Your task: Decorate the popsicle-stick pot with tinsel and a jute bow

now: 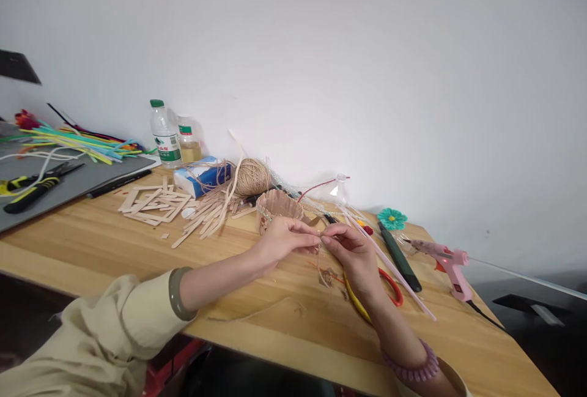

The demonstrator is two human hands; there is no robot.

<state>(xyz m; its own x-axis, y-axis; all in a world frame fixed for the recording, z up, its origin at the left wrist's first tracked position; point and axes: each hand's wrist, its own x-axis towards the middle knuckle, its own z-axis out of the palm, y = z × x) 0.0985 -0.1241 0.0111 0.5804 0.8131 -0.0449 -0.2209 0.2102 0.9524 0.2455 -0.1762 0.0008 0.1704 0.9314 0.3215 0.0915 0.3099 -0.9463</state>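
Both hands meet fingertip to fingertip above the wooden table. My left hand [287, 241] pinches a thin piece of twine [320, 261], which hangs down from between the fingers. On the other side, my right hand [353, 253] is closed on the same twine, its thumb and index fingertips almost touching the left ones. Just behind my left hand stands a small round basket [279, 203] with a scalloped rim. Scissors with red and yellow handles [391, 287] lie partly hidden under my right wrist. Small brown curled scraps [326, 276] lie below the fingers.
Wooden sticks [206, 213], a twine ball [252, 177], a blue-white packet [202, 177] and a bottle [164, 137] stand left of centre. Pliers [34, 192] and pipe cleaners [87, 140] lie far left. A green cutter [400, 256], teal flower [392, 218] and pink glue gun [452, 265] are right.
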